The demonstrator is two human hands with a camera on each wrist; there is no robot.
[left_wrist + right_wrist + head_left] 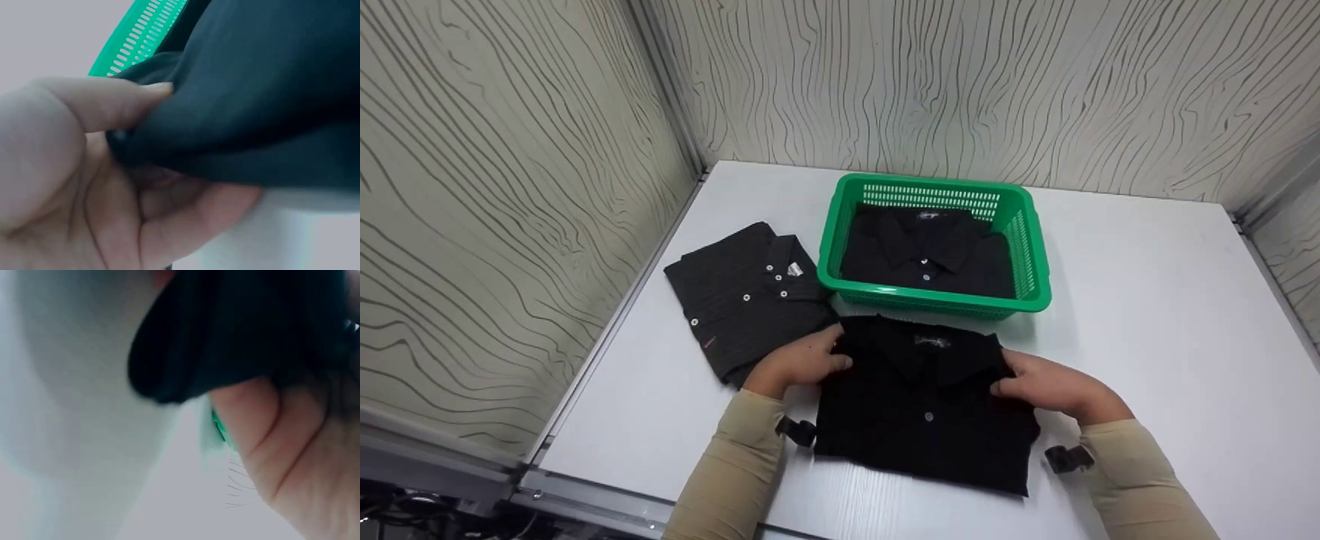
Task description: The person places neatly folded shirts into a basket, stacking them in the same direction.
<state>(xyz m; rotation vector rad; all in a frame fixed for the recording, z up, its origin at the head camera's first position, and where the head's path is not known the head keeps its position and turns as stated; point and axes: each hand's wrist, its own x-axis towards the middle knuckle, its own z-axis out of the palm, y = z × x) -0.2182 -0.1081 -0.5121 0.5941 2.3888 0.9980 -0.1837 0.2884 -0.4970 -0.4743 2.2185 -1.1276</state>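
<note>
A folded black shirt (pixel 915 442), collar toward the basket, is held by its two sides. My left hand (pixel 808 358) grips its left edge near the shoulder; in the left wrist view the thumb (pixel 121 101) lies on top of the cloth and the fingers (pixel 197 219) are underneath. My right hand (pixel 1046 382) grips the right edge, thumb on top, other fingers hidden beneath. The right wrist view shows the dark cloth (pixel 225 337) over the right hand's fingers. Just beyond stands a green basket (pixel 1039 289) with a folded dark shirt (pixel 877 259) inside.
A folded dark grey shirt (pixel 727 277) with white buttons lies left of the basket, close to the held shirt. Everything stands on a white table (pixel 1155 315). Patterned wall panels (pixel 975 90) rise behind and to the left of it.
</note>
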